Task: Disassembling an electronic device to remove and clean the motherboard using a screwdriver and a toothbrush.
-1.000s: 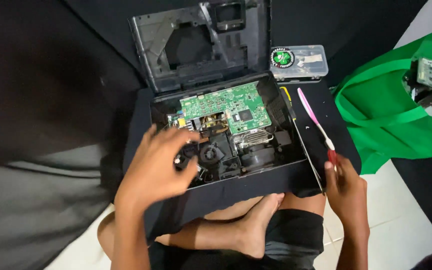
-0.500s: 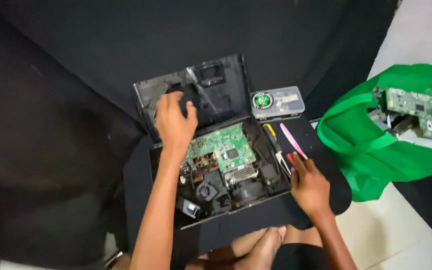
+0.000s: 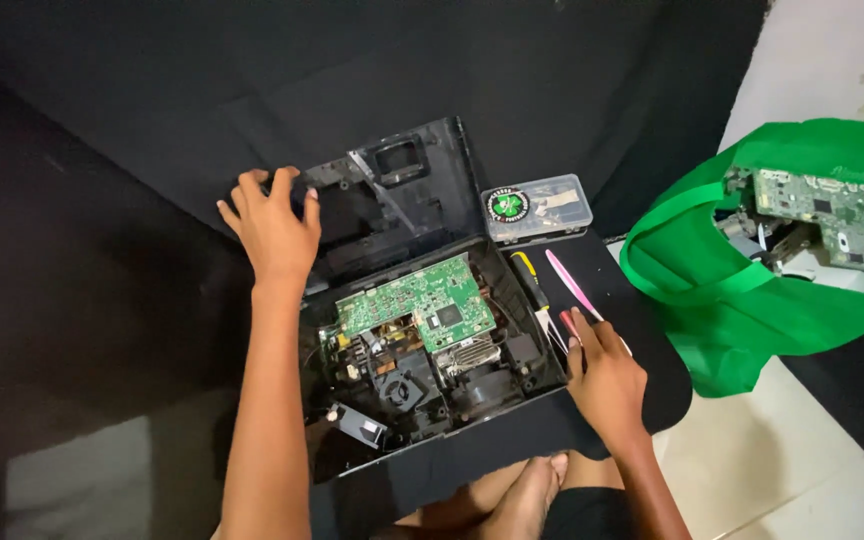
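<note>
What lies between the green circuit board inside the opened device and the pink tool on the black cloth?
In the head view, between the green circuit board and the pink tool lie the device's black side wall and a yellow-handled screwdriver.

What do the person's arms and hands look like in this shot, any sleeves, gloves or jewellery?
Both arms are bare from the bottom edge of the picture up to the fingers, with no sleeves in view. The left hand and the right hand wear no gloves, and no rings, watch or wristband can be seen. Fingernails look short and unpainted.
</note>
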